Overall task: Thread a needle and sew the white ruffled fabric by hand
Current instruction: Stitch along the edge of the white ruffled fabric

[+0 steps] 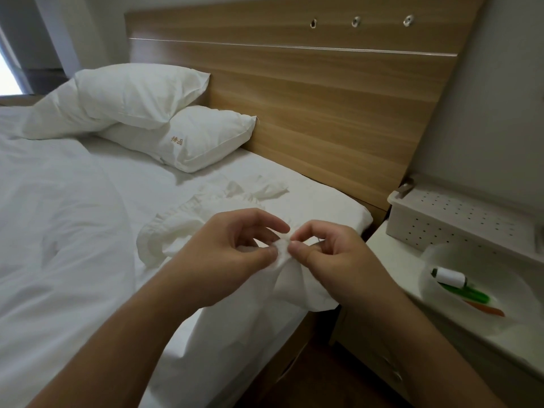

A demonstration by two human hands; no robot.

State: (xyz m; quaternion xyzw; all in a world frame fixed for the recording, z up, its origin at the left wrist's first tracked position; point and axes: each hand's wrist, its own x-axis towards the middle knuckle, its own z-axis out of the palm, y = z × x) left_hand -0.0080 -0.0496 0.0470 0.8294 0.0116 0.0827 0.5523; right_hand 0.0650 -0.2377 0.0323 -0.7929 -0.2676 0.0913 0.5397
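Both hands meet over the bed's near corner, each pinching the same small bunched fold of the white ruffled fabric (pixel 206 213). Left hand (pixel 232 248) has thumb and fingers curled onto the fold from the left; right hand (pixel 326 254) pinches it from the right, fingertips almost touching the left's. A short dark line by the right fingers may be the needle or thread, too small to tell.

The fabric's held part drapes down off the mattress edge below the hands; the rest trails away behind the hands across the white bed sheet (pixel 73 216) toward the two white pillows (pixel 164 122) at the wooden headboard (pixel 323 98).

Progress, judged: sewing looks underway, so threading is probably done; no finished stitches can be made out, so how much seam is left is unclear.

Right of the hands, on the white bedside worktop (pixel 391 231), a translucent round bowl (pixel 435 260) holds a white thread spool (pixel 450 276), a green tool and an orange tool. Behind the bowl is a white perforated box (pixel 459 219).

Room: open sheet left of the hands, free for spreading fabric. Mattress corner lies just beside the right hand, with a gap between bed and worktop where fabric or needle could drop.
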